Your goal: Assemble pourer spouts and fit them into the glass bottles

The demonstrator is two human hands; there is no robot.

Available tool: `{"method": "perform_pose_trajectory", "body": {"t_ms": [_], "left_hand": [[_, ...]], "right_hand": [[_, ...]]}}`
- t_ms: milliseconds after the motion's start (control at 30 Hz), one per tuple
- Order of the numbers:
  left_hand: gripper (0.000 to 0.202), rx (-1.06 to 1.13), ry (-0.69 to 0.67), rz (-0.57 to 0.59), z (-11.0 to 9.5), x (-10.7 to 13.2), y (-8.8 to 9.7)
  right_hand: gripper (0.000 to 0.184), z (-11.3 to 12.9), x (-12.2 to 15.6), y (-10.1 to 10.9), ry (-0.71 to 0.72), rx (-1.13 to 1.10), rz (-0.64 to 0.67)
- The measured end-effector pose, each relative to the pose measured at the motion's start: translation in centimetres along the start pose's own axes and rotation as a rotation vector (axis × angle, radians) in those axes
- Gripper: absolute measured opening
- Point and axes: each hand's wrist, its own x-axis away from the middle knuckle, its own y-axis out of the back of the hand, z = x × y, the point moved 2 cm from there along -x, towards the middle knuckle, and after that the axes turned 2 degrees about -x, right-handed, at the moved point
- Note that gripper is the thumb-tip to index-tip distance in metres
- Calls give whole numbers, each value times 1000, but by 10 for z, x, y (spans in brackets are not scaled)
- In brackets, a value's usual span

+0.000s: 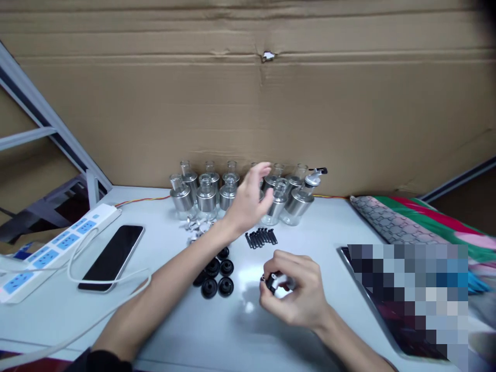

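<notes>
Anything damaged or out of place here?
Yes. The cardboard behind the bottles has a ragged hole near the top, breaking an otherwise whole sheet. Also, a loose white cable crosses the phone's near end, which looks untidy. No spill visible.

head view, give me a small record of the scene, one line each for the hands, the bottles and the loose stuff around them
left hand: fingers apart, in front of the bottles; contact unclear
right hand: fingers around a small black-and-silver piece
bottles: glass with metal sleeves, standing in rows
spout: on the front right-end bottle
black strips: lined up near the bottles
black caps: grouped left of the right hand
phone: beside the power strip
</notes>
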Motion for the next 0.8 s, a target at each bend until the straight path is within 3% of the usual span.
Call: {"method": "perform_pose_trajectory", "body": {"t_ms": [100,233,333,467,600,700,733,800], "left_hand": [[38,-403,-46,283,-6,-23,-28],[17,-473,-27,376,-5,-39,-44],[18,-458,-27,390,-7,-43,-44],[29,-409,-53,325,-20,-46,-24],[29,-44,-143,44,-43,-44,7],[21,303,-35,-140,-55,-32,23],[17,415,-2,-152,-58,-24,26],[13,592,97,-49,-61,-5,29]], "right_hand": [[11,-6,-4,8,-17,22,-51],[12,-14,-8,20,-51,48,-134],[12,-17,-8,29,-56,73,-229],[12,-25,-4,39,-63,110,-390],[6,-37,3,41,-76,-3,-612],[16,-41,5,36,-133,-226,-688],[21,-40,4,34,-138,-283,-697],[31,-35,2,28,-108,-351,-690]]}}
